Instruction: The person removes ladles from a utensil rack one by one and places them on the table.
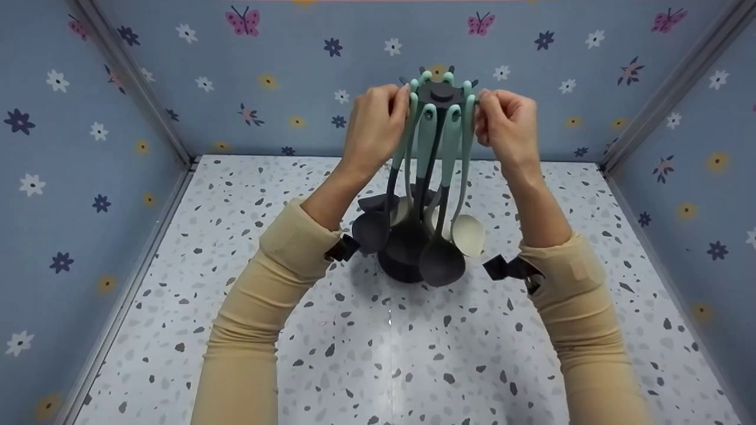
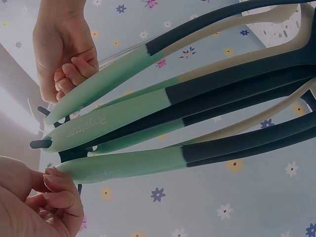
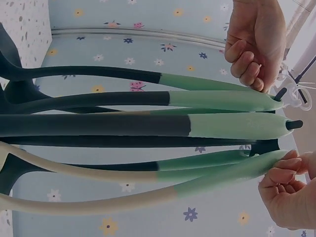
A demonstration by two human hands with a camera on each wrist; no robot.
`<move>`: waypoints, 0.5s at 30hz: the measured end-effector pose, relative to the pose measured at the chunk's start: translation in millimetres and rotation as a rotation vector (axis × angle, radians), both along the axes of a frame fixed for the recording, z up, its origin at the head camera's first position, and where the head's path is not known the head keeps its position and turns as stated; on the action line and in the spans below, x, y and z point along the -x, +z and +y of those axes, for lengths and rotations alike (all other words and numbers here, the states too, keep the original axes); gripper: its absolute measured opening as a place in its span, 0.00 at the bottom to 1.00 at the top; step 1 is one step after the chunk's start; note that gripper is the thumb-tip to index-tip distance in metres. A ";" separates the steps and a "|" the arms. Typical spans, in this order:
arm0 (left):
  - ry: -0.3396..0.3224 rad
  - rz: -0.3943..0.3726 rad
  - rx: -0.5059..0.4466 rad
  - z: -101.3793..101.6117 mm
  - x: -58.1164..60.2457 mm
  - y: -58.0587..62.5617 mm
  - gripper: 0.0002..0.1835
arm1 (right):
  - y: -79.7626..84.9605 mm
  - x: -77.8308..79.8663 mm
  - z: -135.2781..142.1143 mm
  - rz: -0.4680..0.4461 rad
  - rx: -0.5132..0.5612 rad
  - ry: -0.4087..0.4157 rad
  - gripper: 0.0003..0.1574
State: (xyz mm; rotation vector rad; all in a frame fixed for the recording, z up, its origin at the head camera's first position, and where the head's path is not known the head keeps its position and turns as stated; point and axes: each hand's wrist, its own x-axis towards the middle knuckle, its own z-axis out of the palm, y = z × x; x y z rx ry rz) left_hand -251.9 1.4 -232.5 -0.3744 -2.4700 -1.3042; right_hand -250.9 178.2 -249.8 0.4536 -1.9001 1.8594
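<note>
A dark rotating utensil stand, its top hub [image 1: 442, 94] up high and its round base [image 1: 398, 268] on the table, carries several kitchen utensils with mint-green handles. My left hand [image 1: 378, 127] pinches the upper handle end of a dark round-headed utensil [image 1: 371, 232] at the stand's left. Opposite, my right hand [image 1: 509, 127] pinches the handle top [image 3: 269, 160] of a cream spoon [image 1: 468, 235]. A black ladle [image 1: 443, 264] hangs at the front, its handle between the hands. Both handle ends are still at the hub's hooks; fingertips partly cover them.
The white speckled tabletop [image 1: 354, 360] lies under the stand. Blue flowered panels rise at the back [image 1: 295, 77], left [image 1: 65, 177] and right [image 1: 703, 177]. Dark camera mounts [image 1: 342, 248] sit at both sleeve cuffs, close to the hanging utensils.
</note>
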 end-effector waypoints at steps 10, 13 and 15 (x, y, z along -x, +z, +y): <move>-0.019 0.059 -0.066 -5.1 -2.3 -5.0 0.18 | -3.9 -8.1 8.7 -0.044 0.047 0.029 0.19; -0.006 0.072 -0.072 -5.8 -4.2 -7.1 0.16 | -9.8 -14.3 11.8 -0.024 0.019 0.013 0.18; -0.008 0.101 -0.083 -5.9 -4.7 -9.5 0.14 | -12.6 -20.8 12.6 -0.020 0.015 0.004 0.17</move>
